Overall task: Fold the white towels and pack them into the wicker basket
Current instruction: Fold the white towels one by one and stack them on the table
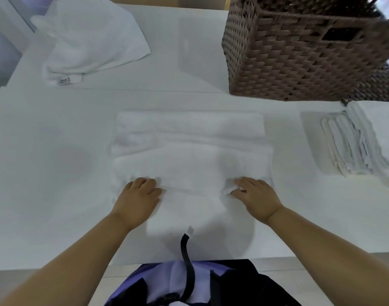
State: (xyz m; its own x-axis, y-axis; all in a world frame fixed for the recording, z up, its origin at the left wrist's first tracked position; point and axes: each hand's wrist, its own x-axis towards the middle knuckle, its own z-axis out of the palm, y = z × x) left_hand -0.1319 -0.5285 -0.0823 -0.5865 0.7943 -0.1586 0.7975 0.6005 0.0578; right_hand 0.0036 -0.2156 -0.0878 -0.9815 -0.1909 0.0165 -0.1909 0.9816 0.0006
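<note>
A white towel [189, 149] lies partly folded in the middle of the white table [45, 173], right in front of me. My left hand [138, 199] grips its near left part with curled fingers. My right hand [255, 197] pinches a fold of the same towel at its near right part. A brown wicker basket [299, 54] stands at the back right of the table; its inside is out of sight. A loose heap of white towels [89, 38] sits at the back left.
A stack of folded white cloths [354, 142] lies at the right edge, just in front of the basket. The table's near edge runs close to my body, and a dark strap [186, 255] hangs over it.
</note>
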